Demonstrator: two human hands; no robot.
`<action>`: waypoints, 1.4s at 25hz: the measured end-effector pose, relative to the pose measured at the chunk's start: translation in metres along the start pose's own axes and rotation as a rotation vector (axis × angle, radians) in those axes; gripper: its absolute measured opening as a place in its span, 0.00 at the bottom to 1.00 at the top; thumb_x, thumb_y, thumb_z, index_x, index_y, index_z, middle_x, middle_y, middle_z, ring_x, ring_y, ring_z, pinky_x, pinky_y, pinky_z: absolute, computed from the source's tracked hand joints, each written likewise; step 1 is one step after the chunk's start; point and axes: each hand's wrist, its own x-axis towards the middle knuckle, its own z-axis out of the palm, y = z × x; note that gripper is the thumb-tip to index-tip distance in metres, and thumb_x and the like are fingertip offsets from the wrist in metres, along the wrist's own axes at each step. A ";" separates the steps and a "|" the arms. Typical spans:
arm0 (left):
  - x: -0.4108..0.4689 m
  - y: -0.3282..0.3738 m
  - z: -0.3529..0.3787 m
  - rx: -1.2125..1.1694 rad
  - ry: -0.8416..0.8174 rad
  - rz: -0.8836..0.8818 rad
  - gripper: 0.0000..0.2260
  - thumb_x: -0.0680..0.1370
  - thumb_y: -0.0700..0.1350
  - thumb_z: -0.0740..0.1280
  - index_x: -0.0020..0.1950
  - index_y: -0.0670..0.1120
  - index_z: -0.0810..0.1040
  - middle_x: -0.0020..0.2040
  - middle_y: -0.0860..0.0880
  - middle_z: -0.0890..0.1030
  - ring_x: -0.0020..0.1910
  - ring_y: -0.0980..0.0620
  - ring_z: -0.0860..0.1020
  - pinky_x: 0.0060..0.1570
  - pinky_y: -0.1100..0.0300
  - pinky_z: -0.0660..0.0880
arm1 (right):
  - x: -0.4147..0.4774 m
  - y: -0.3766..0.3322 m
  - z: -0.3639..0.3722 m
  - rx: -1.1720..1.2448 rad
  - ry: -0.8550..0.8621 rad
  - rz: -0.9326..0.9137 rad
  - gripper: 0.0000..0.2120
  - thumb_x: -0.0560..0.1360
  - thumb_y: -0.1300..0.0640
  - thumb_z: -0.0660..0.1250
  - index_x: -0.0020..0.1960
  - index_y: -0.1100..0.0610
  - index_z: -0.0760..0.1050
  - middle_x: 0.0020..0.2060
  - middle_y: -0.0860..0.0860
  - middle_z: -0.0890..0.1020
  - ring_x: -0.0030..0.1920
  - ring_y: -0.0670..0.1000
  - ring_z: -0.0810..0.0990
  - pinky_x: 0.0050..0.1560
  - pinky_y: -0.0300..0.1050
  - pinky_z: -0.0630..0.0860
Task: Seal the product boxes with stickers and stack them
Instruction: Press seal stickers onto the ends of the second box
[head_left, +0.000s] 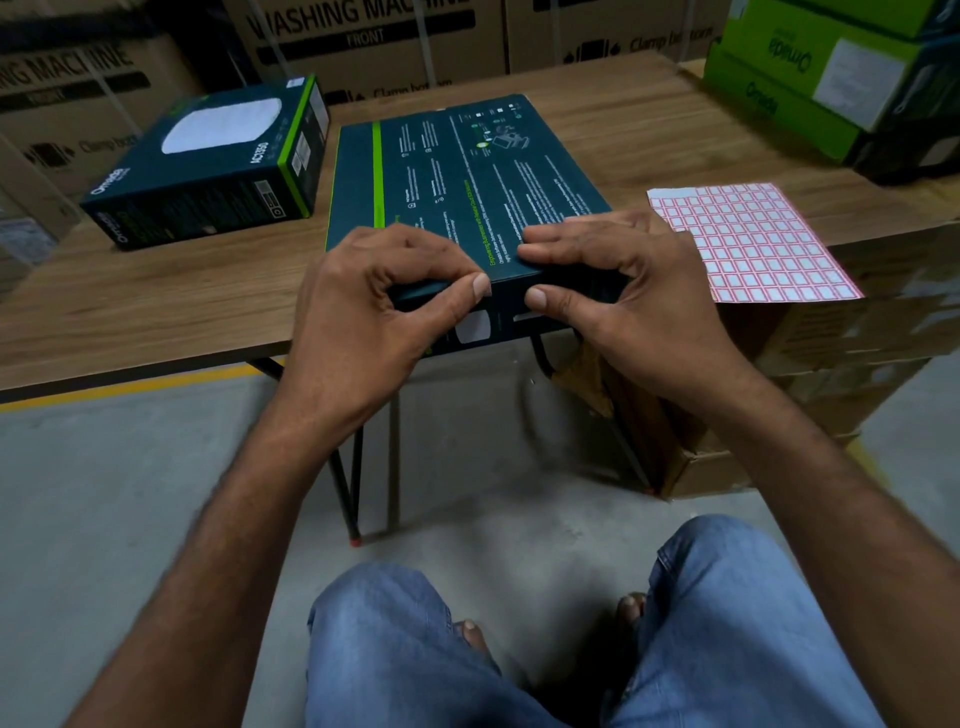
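The person's left hand (384, 296) and right hand (618, 280) both pinch the near edge of a dark product box (467, 171); fingers lie on its top face and the thumbs press its narrow front face, so each grip is narrow and closed on the box itself. The two thumbs sit close together with a small gap between them. The box lies flat on the wooden table (156, 296), and the gripped end overhangs the table's near edge towards the person.

Just below the left thumb, on the front face, shows a pale patch (471, 332); whether it is a sticker or printing cannot be told. The step in hand looks like sealing, most likely pressing the flap shut or smoothing a seal over the edge between the thumbs.

The sticker sheet (753, 244) lies flat just to the right of the grip, its near corner almost under the right wrist; many of its cells look pale. A second box (208, 166) rests beyond and to the left of the grip, well apart from it; green boxes (810, 78) stand stacked far beyond and to the right.

If the seal is down, the next move probably calls for a firmer two-handed hold to lift the box clear and square it on a stack; if not, the right hand needs only a short reach sideways to peel a sticker.
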 end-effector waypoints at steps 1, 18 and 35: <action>0.000 0.002 -0.002 -0.018 -0.001 0.006 0.04 0.80 0.47 0.75 0.50 0.48 0.88 0.49 0.56 0.85 0.52 0.56 0.83 0.55 0.56 0.79 | 0.000 0.000 0.000 0.002 0.000 -0.001 0.16 0.73 0.50 0.79 0.61 0.48 0.85 0.60 0.40 0.84 0.65 0.48 0.79 0.69 0.53 0.73; 0.006 -0.002 0.006 -0.037 -0.012 -0.053 0.04 0.79 0.51 0.76 0.48 0.52 0.88 0.47 0.56 0.87 0.48 0.55 0.85 0.49 0.49 0.81 | -0.001 -0.001 0.001 0.010 -0.001 0.025 0.17 0.73 0.49 0.78 0.61 0.48 0.85 0.61 0.40 0.84 0.66 0.48 0.78 0.70 0.44 0.71; 0.010 -0.005 0.001 0.034 -0.066 0.000 0.08 0.80 0.53 0.74 0.52 0.50 0.89 0.51 0.56 0.86 0.51 0.57 0.84 0.51 0.47 0.81 | -0.001 -0.002 0.001 0.003 0.005 0.024 0.16 0.74 0.49 0.78 0.61 0.49 0.85 0.61 0.40 0.84 0.66 0.47 0.77 0.70 0.42 0.70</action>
